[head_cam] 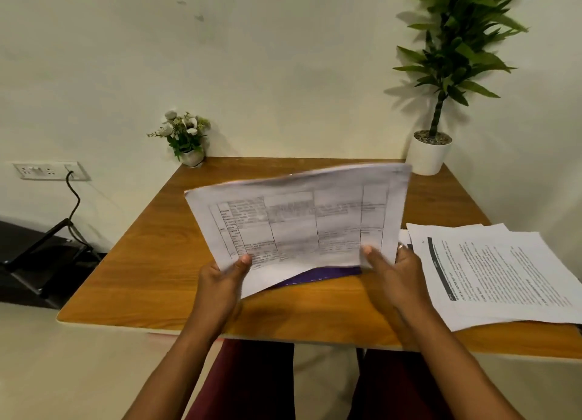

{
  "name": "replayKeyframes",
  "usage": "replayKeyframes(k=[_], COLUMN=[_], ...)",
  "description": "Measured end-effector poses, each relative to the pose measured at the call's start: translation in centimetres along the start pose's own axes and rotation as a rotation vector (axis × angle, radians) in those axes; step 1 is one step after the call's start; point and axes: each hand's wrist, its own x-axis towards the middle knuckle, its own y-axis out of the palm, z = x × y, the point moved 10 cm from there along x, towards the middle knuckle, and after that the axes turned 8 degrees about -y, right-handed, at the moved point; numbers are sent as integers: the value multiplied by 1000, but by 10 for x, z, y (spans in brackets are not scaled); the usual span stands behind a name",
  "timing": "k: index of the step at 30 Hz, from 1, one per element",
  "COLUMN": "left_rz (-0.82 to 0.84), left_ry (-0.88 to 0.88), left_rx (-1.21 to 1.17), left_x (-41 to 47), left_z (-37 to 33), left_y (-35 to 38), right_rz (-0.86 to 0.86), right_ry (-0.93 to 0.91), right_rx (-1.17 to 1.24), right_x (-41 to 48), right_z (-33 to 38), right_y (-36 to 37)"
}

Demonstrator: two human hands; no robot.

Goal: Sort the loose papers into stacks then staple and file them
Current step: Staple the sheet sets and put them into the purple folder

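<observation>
A sheaf of white papers with a printed table point(299, 221) is lifted off the wooden table point(151, 262), tilted toward me. My left hand point(223, 278) pinches its lower left corner, thumb on top. My right hand point(393, 271) grips its lower right edge, thumb on the front. Under the sheaf a purple folder point(318, 276) shows as a strip on the table. A loose stack of printed pages point(497, 274) lies flat at the right of the table.
A small pot of white flowers point(185, 139) stands at the table's back left corner, a tall green plant in a white pot point(430, 155) at the back right. A wall socket with a black cable point(50, 171) and a dark chair point(37, 255) are to the left.
</observation>
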Motion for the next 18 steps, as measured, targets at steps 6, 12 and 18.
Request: replayKeyframes(k=[6, 12, 18], left_rz=[-53, 121, 20], left_ry=[-235, -322, -192], left_rx=[-266, -373, -243], left_x=[-17, -40, 2], left_z=[19, 28, -17], left_y=[44, 99, 29], right_rz=[109, 21, 91], right_ry=[129, 107, 23], right_rx=[631, 721, 545], right_x=[-7, -5, 8], right_z=[4, 27, 46], right_y=[57, 74, 38])
